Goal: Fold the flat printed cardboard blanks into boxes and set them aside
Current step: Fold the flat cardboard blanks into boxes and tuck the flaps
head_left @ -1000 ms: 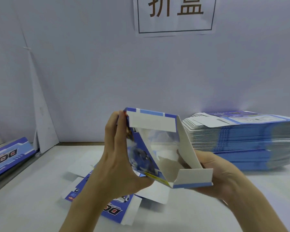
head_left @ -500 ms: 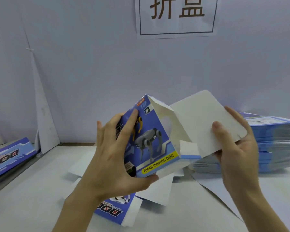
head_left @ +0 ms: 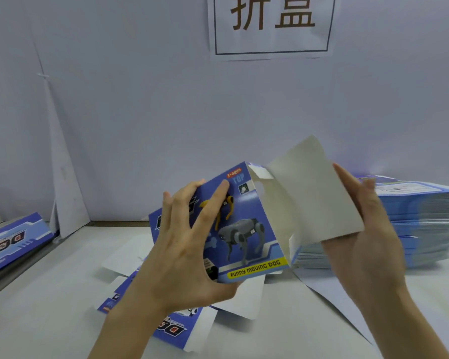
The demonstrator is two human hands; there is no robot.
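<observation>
1. Head view: your left hand (head_left: 182,255) grips the half-formed box (head_left: 246,229) above the middle of the table (head_left: 36,320), fingers spread across its printed dog face, thumb under the lower edge.
2. Your right hand (head_left: 368,237), blurred, pinches the white lid flap (head_left: 314,195), which stands open to the right.
3. A second ago the open end faced you; now the printed front does, so closing that flap likely comes next.
4. Flat blanks wait: a stack (head_left: 425,218) at the right edge, one loose blank (head_left: 176,330) beneath your left wrist.
</observation>
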